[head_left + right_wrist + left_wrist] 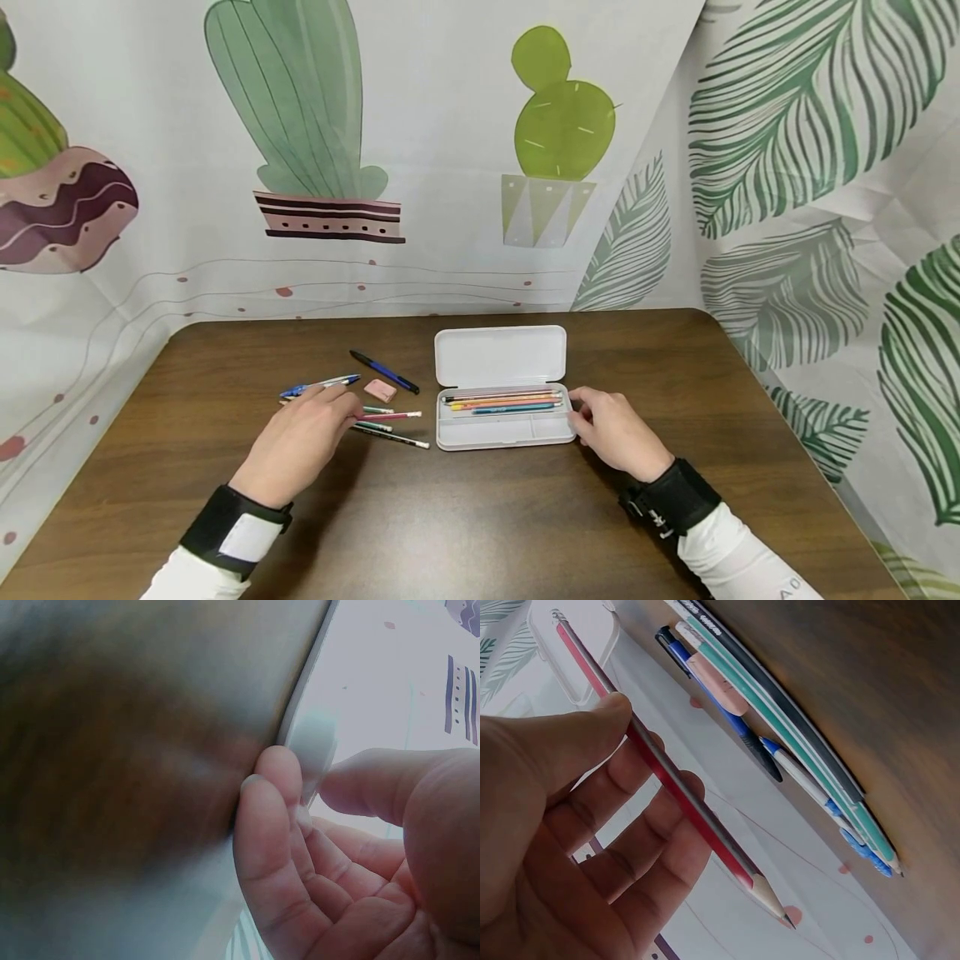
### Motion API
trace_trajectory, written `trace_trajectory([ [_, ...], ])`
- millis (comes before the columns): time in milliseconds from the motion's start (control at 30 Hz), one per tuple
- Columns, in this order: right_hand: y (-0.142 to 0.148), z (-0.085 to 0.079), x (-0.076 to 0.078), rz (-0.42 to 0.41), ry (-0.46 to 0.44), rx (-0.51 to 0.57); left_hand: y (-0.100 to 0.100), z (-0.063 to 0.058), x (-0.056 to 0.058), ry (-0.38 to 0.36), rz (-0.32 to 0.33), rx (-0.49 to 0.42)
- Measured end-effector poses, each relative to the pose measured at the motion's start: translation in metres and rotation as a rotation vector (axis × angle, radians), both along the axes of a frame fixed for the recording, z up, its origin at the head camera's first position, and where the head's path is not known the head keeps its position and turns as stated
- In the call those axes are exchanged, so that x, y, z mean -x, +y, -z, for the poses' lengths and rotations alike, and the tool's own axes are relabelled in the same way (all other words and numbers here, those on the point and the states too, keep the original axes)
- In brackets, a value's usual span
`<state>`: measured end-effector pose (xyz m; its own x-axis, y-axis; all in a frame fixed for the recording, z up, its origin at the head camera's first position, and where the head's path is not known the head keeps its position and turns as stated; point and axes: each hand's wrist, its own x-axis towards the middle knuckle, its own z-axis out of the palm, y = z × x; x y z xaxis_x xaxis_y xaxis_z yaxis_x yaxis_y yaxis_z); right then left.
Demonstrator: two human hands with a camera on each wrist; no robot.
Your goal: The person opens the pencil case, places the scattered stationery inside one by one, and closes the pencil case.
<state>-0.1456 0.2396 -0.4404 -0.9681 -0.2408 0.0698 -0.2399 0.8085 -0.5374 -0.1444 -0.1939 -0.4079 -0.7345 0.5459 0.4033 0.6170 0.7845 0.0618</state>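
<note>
My left hand (303, 442) pinches a red pencil (709, 825) between thumb and fingers. Its sharpened tip and white eraser end both stick out of the grip. Below it on the table lie a black pencil (795, 716), green pencils (757, 694) and a blue-and-white pen (802, 776). A white pencil case (483, 432) stands open to the right, its lid (501, 357) tipped back. Several colored pencils (517, 402) lie side by side in its rear part. At the case's right end, my right hand (618, 429) holds the edge between thumb and fingers.
Behind the loose pencils are a pink eraser (380, 390) and a blue-and-black pen (385, 372). The brown wooden table (480, 517) ends at a hanging cloth (450, 167) printed with cacti and leaves.
</note>
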Motion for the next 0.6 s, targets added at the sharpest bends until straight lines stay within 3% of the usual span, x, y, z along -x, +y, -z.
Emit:
trace_trajectory([
  [467, -0.001, -0.002, -0.001, 0.016, -0.032, 0.016, 0.018, -0.004, 0.003, 0.070, 0.010, 0.017],
  [600, -0.002, -0.002, -0.001, 0.018, -0.032, 0.011, 0.026, -0.006, 0.005, 0.057, 0.011, -0.001],
])
